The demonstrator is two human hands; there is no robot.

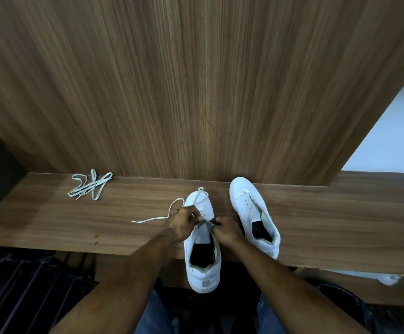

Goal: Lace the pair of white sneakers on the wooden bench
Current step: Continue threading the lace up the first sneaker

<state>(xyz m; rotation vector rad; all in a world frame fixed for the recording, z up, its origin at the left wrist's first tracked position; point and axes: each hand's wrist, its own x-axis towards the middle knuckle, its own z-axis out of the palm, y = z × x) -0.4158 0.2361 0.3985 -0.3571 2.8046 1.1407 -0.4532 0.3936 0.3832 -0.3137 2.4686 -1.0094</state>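
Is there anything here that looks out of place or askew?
Mildly: the white sneaker being laced overhangs the wooden bench's front edge at its heel, and a loose white shoelace lies tangled far left.

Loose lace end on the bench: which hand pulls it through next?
Left, probably. The left hand already pinches that lace on its own side; the right hand is pinching the other end at the near sneaker eyelets.
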